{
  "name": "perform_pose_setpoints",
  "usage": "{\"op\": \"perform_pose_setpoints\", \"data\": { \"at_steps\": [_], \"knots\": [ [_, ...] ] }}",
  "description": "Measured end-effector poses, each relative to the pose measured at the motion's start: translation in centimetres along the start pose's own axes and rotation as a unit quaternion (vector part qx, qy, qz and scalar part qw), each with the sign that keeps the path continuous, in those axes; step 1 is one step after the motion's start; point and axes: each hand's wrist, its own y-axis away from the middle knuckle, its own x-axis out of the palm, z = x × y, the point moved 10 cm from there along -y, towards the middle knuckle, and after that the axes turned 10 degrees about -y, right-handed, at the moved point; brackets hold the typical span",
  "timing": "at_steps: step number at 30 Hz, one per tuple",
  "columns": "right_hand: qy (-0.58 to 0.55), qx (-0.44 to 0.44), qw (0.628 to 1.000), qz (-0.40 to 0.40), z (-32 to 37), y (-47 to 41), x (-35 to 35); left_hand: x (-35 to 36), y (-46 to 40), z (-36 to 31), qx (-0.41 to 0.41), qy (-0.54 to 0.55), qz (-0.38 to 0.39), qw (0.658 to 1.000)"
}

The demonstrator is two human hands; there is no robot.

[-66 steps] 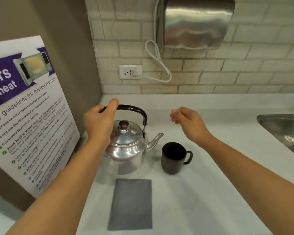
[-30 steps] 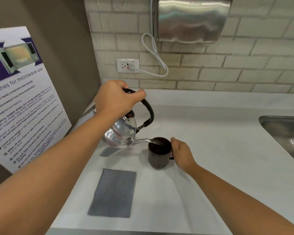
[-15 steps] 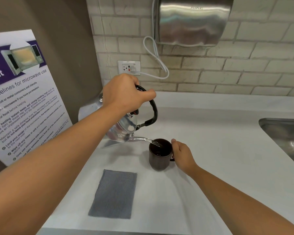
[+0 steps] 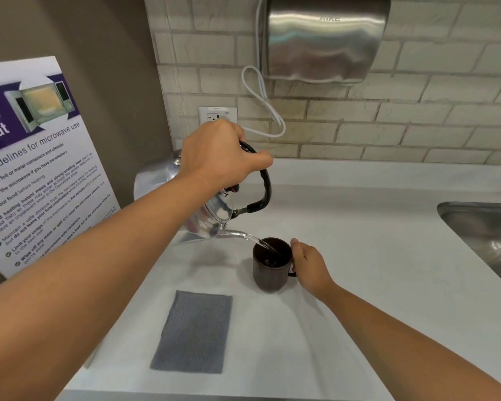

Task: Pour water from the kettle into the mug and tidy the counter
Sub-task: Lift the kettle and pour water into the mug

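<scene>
My left hand (image 4: 220,153) grips the black handle of the shiny metal kettle (image 4: 211,215), which hangs tilted steeply above the counter with its spout pointing right and down. A thin stream of water (image 4: 262,243) runs from the spout into the dark brown mug (image 4: 269,269). The mug stands upright on the white counter (image 4: 373,256). My right hand (image 4: 310,263) is closed around the mug's handle on its right side. My left forearm hides part of the kettle's body.
A grey cloth (image 4: 194,332) lies flat on the counter in front of the mug. A steel sink (image 4: 486,235) is at the right edge. A microwave guidelines poster (image 4: 38,169) leans at left. A metal hand dryer (image 4: 321,39) and wall socket (image 4: 217,115) are on the brick wall.
My left hand lifted the kettle off the counter and tipped it further, raising its rear. My right hand took hold of the mug's handle. Water keeps flowing into the mug.
</scene>
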Motion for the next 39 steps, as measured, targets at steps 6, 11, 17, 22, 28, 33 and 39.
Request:
{"op": "perform_pose_setpoints", "data": {
  "at_steps": [6,11,17,22,28,33,39],
  "knots": [
    [-0.002,-0.002,1.0,0.0,0.2,0.1,0.0,0.3,0.4,0.8,-0.021,0.012,0.004,1.0],
    [-0.002,-0.002,1.0,0.001,0.2,0.2,0.0,0.7,1.3,2.6,-0.073,0.049,0.009,0.996],
    [-0.001,-0.004,1.0,-0.004,0.4,0.3,-0.1,1.5,2.3,5.5,-0.133,0.113,-0.005,0.985],
    [-0.003,-0.004,1.0,-0.004,0.5,0.3,-0.2,2.6,3.1,7.6,-0.178,0.177,-0.01,0.968],
    [-0.013,0.001,1.0,0.001,0.3,0.3,-0.1,4.2,3.8,10.0,-0.208,0.25,-0.014,0.945],
    [-0.018,0.011,1.0,0.008,0.1,0.2,-0.2,5.8,4.6,11.9,-0.238,0.304,-0.028,0.922],
    [0.057,-0.035,0.998,0.01,2.5,-0.9,-1.3,6.4,4.9,14.2,-0.284,0.375,-0.045,0.881]
  ]
}}
